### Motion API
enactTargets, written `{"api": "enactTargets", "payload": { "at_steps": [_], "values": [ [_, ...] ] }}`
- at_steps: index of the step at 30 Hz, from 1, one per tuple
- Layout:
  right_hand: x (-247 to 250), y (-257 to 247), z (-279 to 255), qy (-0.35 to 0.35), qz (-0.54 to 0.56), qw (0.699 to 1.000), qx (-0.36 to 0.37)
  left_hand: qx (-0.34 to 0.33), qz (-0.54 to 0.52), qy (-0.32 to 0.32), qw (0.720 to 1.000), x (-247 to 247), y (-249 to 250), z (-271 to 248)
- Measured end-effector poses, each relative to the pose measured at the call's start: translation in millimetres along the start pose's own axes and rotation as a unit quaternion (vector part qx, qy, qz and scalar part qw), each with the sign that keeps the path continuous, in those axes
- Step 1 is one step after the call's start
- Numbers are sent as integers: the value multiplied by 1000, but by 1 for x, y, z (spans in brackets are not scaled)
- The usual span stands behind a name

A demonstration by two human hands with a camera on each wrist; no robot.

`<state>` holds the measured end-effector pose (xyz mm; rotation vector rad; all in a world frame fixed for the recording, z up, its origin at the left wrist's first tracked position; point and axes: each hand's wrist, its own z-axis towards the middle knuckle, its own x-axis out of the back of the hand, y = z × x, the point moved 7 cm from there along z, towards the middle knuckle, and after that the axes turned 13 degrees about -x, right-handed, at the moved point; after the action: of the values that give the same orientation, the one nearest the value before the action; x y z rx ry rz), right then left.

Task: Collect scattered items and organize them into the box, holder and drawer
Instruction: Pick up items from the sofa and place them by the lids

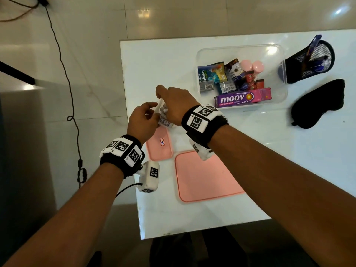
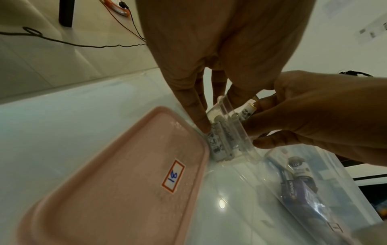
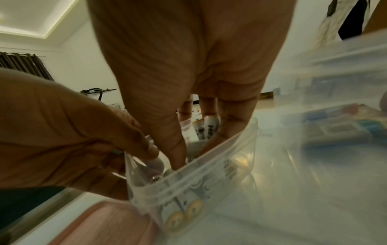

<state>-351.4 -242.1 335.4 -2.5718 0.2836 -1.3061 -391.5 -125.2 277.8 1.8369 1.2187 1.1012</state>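
A small clear container (image 1: 163, 120) of white batteries (image 2: 220, 139) sits tilted near the table's left edge, against a small pink lid (image 1: 159, 146). My left hand (image 1: 152, 114) pinches the container's rim and side. My right hand (image 1: 162, 102) reaches into its mouth from above, fingers curled round batteries (image 3: 206, 127). In the left wrist view one battery (image 2: 249, 110) is pinched in my right hand (image 2: 261, 119) at the rim. The right wrist view shows more batteries (image 3: 184, 215) lying inside against the clear wall.
A large pink lid (image 1: 206, 178) lies in front of my right wrist. The big clear box (image 1: 277, 54) holds medicine packs and a purple Moov carton (image 1: 242, 98). Far right stand a black mesh pen holder (image 1: 308, 62) and a black eye mask (image 1: 317, 103). The table's left edge is close.
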Motion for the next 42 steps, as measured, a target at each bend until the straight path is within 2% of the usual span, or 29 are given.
{"api": "enactTargets", "payload": {
  "at_steps": [3,9,17,23,27,32,37,42],
  "values": [
    [4,5,-6,10,-2,1000,-1,1,-12,11,1000,-1,0,-2],
    [9,16,-19,73,-24,997,-18,1,-23,44,999,1,4,-6],
    [-13,11,-21,45,-33,998,-38,-33,12,55,998,10,6,-11],
    [-7,12,-8,27,-27,999,-35,-26,-29,60,997,8,7,-12],
    [-9,14,-13,42,-26,998,-35,-21,-43,60,997,6,5,-10],
    [-8,25,-19,100,-12,991,-87,-27,-50,63,996,6,6,-11],
    [-12,22,-19,83,11,989,-118,-26,-48,60,997,4,9,-10],
    [2,20,-12,87,-2,989,-117,-28,-44,55,997,4,13,-10]
  ]
}}
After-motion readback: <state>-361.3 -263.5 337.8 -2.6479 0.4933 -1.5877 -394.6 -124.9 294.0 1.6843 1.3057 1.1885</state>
